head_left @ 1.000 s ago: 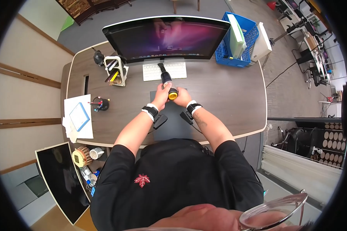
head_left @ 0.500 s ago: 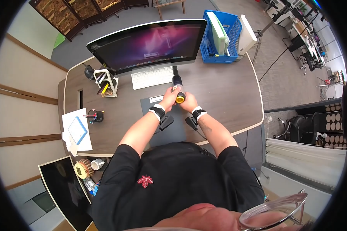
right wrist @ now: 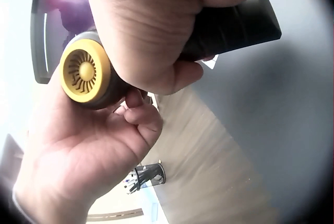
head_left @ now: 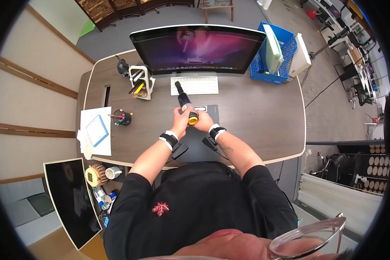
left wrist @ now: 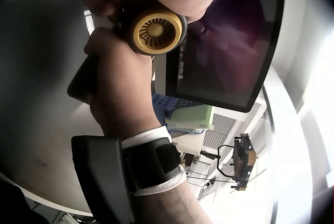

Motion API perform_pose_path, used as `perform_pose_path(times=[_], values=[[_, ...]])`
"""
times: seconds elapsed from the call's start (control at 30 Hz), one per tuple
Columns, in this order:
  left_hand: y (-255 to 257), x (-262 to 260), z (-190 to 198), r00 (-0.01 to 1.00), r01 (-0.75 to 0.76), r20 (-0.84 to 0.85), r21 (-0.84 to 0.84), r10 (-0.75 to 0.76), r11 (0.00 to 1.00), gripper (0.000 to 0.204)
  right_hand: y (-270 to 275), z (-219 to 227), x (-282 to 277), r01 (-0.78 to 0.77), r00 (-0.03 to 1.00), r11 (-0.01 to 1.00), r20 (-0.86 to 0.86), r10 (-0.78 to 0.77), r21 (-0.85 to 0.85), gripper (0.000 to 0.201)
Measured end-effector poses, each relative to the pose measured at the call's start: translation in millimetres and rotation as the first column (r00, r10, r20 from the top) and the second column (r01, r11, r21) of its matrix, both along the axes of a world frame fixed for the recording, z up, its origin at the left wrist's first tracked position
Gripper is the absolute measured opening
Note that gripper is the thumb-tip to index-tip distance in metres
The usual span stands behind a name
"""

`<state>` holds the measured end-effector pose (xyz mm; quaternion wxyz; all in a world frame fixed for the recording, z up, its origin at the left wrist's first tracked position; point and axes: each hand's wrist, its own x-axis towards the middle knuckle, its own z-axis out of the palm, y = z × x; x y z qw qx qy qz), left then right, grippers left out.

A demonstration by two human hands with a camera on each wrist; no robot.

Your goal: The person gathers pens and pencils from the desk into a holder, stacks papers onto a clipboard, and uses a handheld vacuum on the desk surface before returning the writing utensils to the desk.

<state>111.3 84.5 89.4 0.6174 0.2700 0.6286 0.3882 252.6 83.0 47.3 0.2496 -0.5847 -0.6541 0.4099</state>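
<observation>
A black handheld device with a narrow nozzle (head_left: 184,99) points away from the body, its tip over the left part of the white keyboard (head_left: 203,85). Its round yellow vented end (head_left: 193,120) faces the person, also seen in the left wrist view (left wrist: 156,32) and right wrist view (right wrist: 83,71). The left hand (head_left: 180,120) holds the device's body from the left; in the right wrist view that hand (right wrist: 86,148) shows its palm side. The right hand (head_left: 205,122) grips the black handle (right wrist: 235,30); part of the handle is hidden by the fingers (right wrist: 182,77).
The monitor (head_left: 197,50) stands behind the keyboard, with a blue basket (head_left: 268,77) of folders to its right. At left are a white pen rack (head_left: 146,86), a black pen cup (head_left: 122,118) and papers (head_left: 104,148). A dark mat (head_left: 213,113) lies under the hands.
The head view has swung about. Against the keyboard, the nozzle went from over its middle to beyond its right end, then back left over its left part. Both hands keep hold of the device.
</observation>
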Motion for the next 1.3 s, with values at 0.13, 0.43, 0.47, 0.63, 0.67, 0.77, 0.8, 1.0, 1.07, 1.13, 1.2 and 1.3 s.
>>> perform_pose_path(times=[0.13,0.43,0.47,0.63,0.67,0.77,0.8,1.0,1.07,1.13,1.2,1.3], values=[[1,-23,-2,0.998,-0.061,0.031,-0.009,0.061,0.998,0.065,8,-2,-23,-0.057,0.998,0.994,0.006,0.058,-0.091,0.052],[16,17,-3,0.997,0.06,0.044,-0.03,-0.059,0.998,0.066,2,3,9,0.092,0.996,0.991,0.014,-0.091,-0.096,0.043],[17,25,-2,0.994,0.096,0.046,-0.034,-0.095,0.995,0.066,0,9,18,0.1,0.995,0.99,0.005,-0.1,-0.103,0.044],[20,64,0,0.965,0.259,0.055,-0.048,-0.257,0.965,0.069,-13,2,52,0.274,0.961,0.959,0.046,-0.271,-0.074,0.044],[21,72,2,0.958,0.283,0.065,-0.048,-0.28,0.958,0.07,-15,4,59,0.306,0.952,0.947,0.035,-0.304,-0.099,0.044],[24,90,-7,0.936,0.344,0.094,-0.039,-0.339,0.938,0.07,-22,6,74,0.395,0.919,0.911,0.06,-0.39,-0.119,0.042],[25,94,-12,0.929,0.362,0.099,-0.036,-0.358,0.931,0.07,-23,7,79,0.392,0.92,0.911,0.084,-0.383,-0.132,0.042],[22,94,0,0.923,0.377,0.095,-0.018,-0.374,0.926,0.065,-25,11,82,0.38,0.919,0.913,0.171,-0.355,-0.151,0.043],[21,85,5,0.936,0.346,0.07,-0.023,-0.344,0.938,0.064,-23,14,73,0.357,0.922,0.923,0.211,-0.324,-0.143,0.044],[18,68,9,0.953,0.301,0.051,-0.021,-0.299,0.953,0.063,-21,20,58,0.303,0.945,0.946,0.163,-0.283,-0.115,0.044],[14,48,11,0.97,0.242,0.022,-0.013,-0.241,0.97,0.063,-16,15,41,0.235,0.969,0.967,0.098,-0.226,-0.102,0.043],[6,16,11,0.989,0.149,-0.02,-0.009,-0.149,0.989,0.063,-13,18,10,0.131,0.991,0.984,0.032,-0.128,-0.118,0.041]])
